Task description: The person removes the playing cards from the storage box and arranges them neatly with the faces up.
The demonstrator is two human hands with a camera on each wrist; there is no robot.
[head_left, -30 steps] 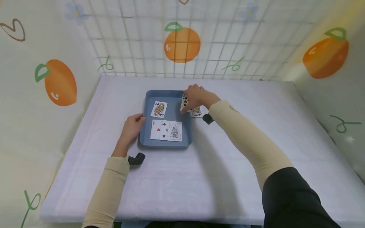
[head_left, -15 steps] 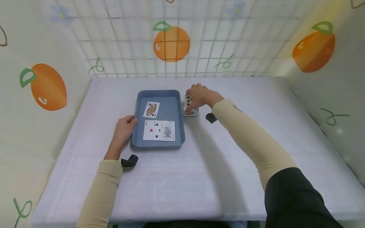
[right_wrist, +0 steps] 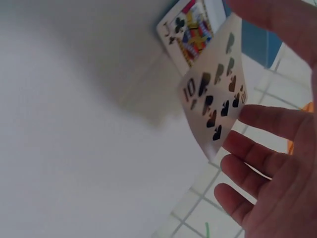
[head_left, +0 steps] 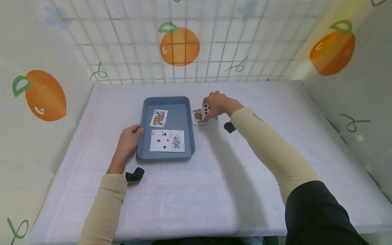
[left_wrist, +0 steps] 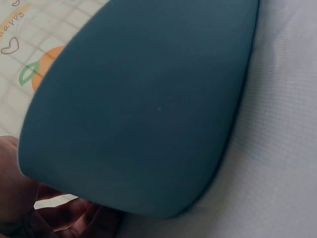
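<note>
My left hand holds the left rim of the blue tray; in the left wrist view the thumb and curled fingers lie at its edge. A face card lies in the tray's upper left. Below it, an ace of hearts, a five of spades and a joker overlap in a row. Right of the tray, my right hand pinches a ten of spades between thumb and fingertips, bending it. A jack of clubs lies under it, against the tray's right side.
A white cloth covers the table. Behind its far edge stands a wire grid under an orange-printed cloth. Printed cloth walls rise on the left and right. A black wrist camera sits below the left hand.
My right hand has drawn the ten of spades rightward, from over the tray's right rim to beyond the jack, which shows more now. The left hand stays at the tray; the head view has shifted.
</note>
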